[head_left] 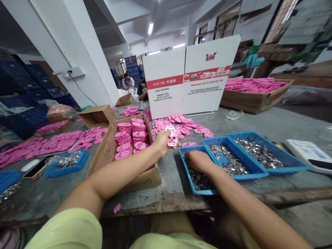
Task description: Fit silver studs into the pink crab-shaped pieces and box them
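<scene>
My left hand (163, 141) is closed on a pink and white flat plastic piece (172, 135), held just above the table between the cardboard box and the blue trays. My right hand (199, 161) reaches down into the nearest blue tray (187, 172) of small dark metal parts, fingers curled among them; what they hold is hidden. A cardboard box (109, 152) with stacked pink pieces (132, 135) sits just left of my left hand.
Two more blue trays (249, 162) (293, 162) hold silvery parts at right. Loose pink pieces (186, 126) lie behind, before a white carton panel (189, 79). More pink pieces (52, 143), a phone (36, 167) and a small blue tray (67, 164) lie left. Another person sits far back.
</scene>
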The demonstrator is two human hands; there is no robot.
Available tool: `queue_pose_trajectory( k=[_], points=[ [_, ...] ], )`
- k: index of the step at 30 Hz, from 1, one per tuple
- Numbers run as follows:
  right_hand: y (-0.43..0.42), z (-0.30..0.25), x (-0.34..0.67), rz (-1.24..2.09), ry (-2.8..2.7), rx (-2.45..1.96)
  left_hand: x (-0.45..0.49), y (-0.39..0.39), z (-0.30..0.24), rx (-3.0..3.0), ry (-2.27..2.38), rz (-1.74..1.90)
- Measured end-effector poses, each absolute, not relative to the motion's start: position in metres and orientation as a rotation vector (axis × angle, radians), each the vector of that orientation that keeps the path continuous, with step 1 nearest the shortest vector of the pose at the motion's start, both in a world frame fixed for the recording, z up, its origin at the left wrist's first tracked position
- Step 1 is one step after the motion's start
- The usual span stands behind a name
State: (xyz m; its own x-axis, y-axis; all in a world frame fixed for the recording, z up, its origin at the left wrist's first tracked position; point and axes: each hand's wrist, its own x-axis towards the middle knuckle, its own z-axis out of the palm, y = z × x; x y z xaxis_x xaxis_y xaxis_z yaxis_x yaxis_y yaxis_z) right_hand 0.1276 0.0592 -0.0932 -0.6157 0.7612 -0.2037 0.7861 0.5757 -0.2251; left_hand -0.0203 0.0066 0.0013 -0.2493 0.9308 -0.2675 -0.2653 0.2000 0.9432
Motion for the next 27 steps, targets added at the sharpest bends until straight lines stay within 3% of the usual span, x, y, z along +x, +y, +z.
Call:
queue_pose_trajectory(
  k=[27],
  points=[
    [0.076, -0.099, 0.138, -0.804, 2.969, 1.548, -0.024, 0.009, -0.003, 0.743, 1.363, 1.293]
  ],
)
